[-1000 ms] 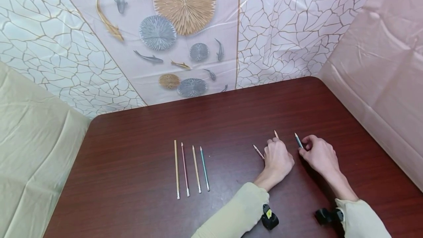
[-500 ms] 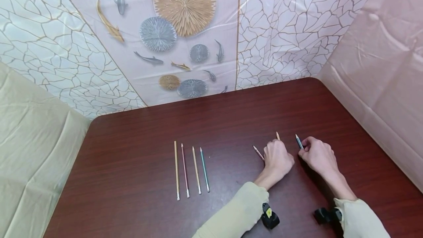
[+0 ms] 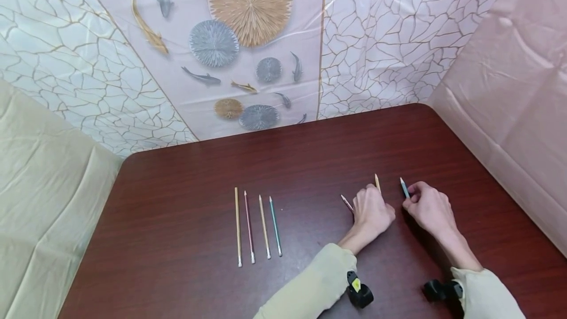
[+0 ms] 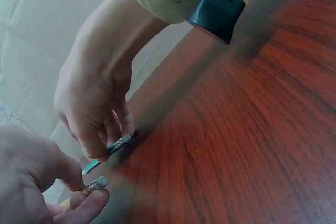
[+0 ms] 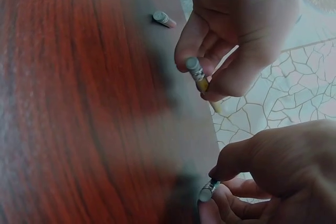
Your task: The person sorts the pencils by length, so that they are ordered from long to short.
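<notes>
My left hand (image 3: 371,211) pinches a yellow pencil (image 3: 377,182) near its eraser end, and the pencil's tip points away toward the far edge. To its right, my right hand (image 3: 428,208) grips a teal pencil (image 3: 404,188) between thumb and fingers, roughly parallel to the yellow one. The right wrist view shows the metal-banded eraser ends of the yellow pencil (image 5: 198,72) and the teal pencil (image 5: 208,190) poking out of the fingers. A dark red pencil (image 3: 347,203) lies slanted just left of my left hand, which hides its lower part in the head view.
On the left half of the brown table (image 3: 177,201), a gold pencil (image 3: 237,228), a dark red pencil (image 3: 249,228), a tan pencil (image 3: 264,228) and a teal pencil (image 3: 275,228) lie side by side. Patterned cloth (image 3: 376,38) hangs behind the table.
The yellow pencil's tip has swung right in my left hand, closer to the teal one. My right hand and the teal pencil have shifted slightly right. The pencils on the left lie still.
</notes>
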`<state>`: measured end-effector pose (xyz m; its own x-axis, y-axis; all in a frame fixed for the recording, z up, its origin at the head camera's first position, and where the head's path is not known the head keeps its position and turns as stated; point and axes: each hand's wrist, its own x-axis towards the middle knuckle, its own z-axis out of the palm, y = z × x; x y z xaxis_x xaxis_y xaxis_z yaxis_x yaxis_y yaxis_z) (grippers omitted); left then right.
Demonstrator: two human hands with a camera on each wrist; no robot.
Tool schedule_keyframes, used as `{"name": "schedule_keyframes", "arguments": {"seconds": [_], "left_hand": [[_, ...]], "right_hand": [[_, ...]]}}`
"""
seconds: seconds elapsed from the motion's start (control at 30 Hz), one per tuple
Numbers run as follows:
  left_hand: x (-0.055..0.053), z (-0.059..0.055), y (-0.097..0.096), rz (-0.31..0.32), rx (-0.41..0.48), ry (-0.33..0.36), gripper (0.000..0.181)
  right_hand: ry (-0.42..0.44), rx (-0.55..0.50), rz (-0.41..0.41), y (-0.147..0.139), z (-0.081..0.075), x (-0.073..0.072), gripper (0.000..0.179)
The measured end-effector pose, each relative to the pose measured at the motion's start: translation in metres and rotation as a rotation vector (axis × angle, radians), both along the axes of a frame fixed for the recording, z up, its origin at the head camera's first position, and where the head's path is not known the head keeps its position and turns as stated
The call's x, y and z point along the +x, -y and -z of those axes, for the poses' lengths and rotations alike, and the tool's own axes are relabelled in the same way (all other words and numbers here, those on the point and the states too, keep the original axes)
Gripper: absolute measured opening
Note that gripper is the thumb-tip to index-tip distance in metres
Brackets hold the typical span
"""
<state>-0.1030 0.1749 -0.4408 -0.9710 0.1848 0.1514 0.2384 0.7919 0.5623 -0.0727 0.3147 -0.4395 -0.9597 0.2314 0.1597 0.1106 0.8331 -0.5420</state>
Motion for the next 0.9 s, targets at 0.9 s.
{"name": "schedule_keyframes", "arguments": {"seconds": [0.9], "left_hand": [[0.002,-0.014,0.025,0.0,0.162,0.123,0.03]], "right_hand": [[-0.067,-0.083,-0.111,0.014,-0.01,0.002,0.032]]}}
